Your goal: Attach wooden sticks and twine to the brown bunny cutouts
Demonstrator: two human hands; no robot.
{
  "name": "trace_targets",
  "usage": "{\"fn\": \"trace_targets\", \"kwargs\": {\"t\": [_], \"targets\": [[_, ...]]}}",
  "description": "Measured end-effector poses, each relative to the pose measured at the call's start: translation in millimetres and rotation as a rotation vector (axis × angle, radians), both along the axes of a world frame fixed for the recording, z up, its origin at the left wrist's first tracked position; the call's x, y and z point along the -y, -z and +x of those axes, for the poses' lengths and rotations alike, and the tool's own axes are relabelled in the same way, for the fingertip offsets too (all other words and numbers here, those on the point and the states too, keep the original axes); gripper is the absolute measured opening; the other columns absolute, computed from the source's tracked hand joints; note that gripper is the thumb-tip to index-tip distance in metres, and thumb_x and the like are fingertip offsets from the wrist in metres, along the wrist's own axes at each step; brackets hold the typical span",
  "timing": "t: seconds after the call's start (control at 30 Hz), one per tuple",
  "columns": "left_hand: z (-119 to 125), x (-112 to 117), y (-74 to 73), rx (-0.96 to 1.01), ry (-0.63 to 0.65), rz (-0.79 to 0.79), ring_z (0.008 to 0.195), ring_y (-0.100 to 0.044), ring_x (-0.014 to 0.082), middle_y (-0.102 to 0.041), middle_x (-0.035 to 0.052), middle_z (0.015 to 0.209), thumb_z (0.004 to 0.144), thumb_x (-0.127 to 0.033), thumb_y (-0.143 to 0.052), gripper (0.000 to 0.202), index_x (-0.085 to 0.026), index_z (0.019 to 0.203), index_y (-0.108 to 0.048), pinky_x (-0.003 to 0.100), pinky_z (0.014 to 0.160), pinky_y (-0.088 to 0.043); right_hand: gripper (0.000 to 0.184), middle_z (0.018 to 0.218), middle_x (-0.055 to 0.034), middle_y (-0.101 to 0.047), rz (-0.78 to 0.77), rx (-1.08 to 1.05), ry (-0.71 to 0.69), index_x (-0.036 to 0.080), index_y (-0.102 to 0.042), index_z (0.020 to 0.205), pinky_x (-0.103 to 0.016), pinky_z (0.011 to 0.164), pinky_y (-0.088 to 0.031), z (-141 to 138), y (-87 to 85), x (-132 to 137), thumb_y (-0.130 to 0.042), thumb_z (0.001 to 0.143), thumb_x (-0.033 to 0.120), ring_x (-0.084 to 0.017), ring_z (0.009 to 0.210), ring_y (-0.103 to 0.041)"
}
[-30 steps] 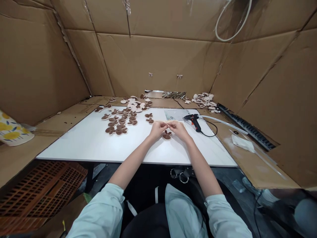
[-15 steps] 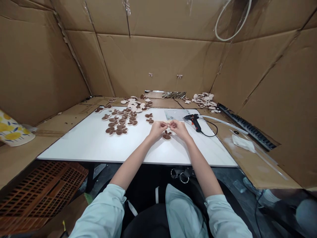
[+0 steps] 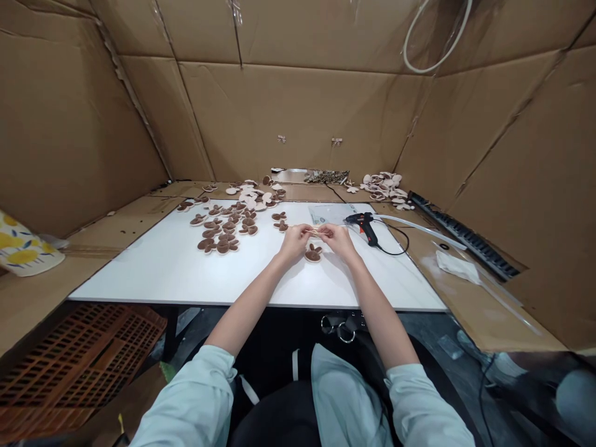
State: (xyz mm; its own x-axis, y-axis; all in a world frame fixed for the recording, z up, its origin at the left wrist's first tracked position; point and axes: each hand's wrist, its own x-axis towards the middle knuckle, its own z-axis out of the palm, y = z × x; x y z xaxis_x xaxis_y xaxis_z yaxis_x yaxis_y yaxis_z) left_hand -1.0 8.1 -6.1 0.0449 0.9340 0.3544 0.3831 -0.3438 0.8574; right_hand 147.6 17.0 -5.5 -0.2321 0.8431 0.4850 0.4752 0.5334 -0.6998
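Note:
My left hand and my right hand meet over the middle of the white table. Both have fingers pinched together on a small pale thing held between them; it is too small to name. Just below the hands a brown bunny-ear shaped piece lies flat on the table. A thin wooden stick lies on the table right behind my fingers.
Several brown pieces are spread at the table's back left, pale ones behind them and another pale heap at back right. A black glue gun with cord lies to the right. Cardboard walls surround the table.
Both hands stayed pinched together above the brown piece, shifting only slightly. The view tipped a little.

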Motion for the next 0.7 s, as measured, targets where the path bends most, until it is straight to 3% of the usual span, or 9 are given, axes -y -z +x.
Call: {"fn": "trace_targets", "kwargs": {"t": [0.1, 0.2, 0.4, 0.6, 0.7], "targets": [[-1, 0, -1.3, 0.421, 0.134, -0.275, 0.065, -0.057, 0.0126, -0.065, 0.0046, 0.074, 0.073, -0.023, -0.054, 0.012, -0.015, 0.071, -0.063, 0.025, 0.065, -0.043, 0.012, 0.072, -0.0017, -0.067, 0.036, 0.006, 0.037, 0.018, -0.063, 0.073, -0.027, 0.067, -0.048, 0, -1.6, 1, -0.054, 0.069, 0.012, -0.015, 0.068, -0.063], [0, 2, -2.2, 0.654, 0.219, -0.422, 0.056, -0.053, 0.0083, -0.064, 0.0037, 0.070, 0.068, -0.027, -0.061, 0.014, -0.013, 0.068, -0.062, 0.023, 0.061, -0.042, 0.014, 0.075, -0.0025, -0.068, 0.065, 0.022, 0.037, 0.018, -0.063, 0.074, -0.026, 0.067, -0.048, -1, -4.6, 4, -0.053, 0.069, 0.011, -0.015, 0.070, -0.063], [5, 6, -0.9, 0.658, 0.317, -0.405, 0.055, -0.051, 0.0077, -0.061, 0.0020, 0.059, 0.053, -0.032, -0.074, 0.026, -0.011, 0.066, -0.066, 0.023, 0.059, -0.039, 0.018, 0.079, -0.0034, -0.067, 0.146, 0.137, 0.037, 0.020, -0.064, 0.074, -0.028, 0.070, -0.046, -2, -6.4, 7, -0.050, 0.071, 0.009, -0.016, 0.074, -0.061], [5, 7, -1.2, 0.602, 0.257, -0.341, 0.058, -0.052, 0.0080, -0.064, 0.0035, 0.067, 0.049, -0.035, -0.076, 0.032, -0.013, 0.070, -0.069, 0.024, 0.062, -0.041, 0.025, 0.077, -0.0025, -0.066, 0.130, 0.187, 0.086, 0.023, -0.061, 0.096, -0.028, 0.068, -0.045, -2, -5.7, 10, -0.050, 0.075, 0.015, -0.017, 0.072, -0.060], [4, 7, -1.4, 0.611, 0.262, -0.340, 0.058, -0.052, 0.0077, -0.066, 0.0046, 0.071, 0.050, -0.034, -0.075, 0.031, -0.012, 0.072, -0.070, 0.024, 0.062, -0.041, 0.025, 0.080, -0.0054, -0.067, 0.165, 0.244, 0.126, 0.021, -0.061, 0.098, -0.029, 0.069, -0.044, -3, -6.2, 12, -0.052, 0.075, 0.016, -0.019, 0.077, -0.060]]}}
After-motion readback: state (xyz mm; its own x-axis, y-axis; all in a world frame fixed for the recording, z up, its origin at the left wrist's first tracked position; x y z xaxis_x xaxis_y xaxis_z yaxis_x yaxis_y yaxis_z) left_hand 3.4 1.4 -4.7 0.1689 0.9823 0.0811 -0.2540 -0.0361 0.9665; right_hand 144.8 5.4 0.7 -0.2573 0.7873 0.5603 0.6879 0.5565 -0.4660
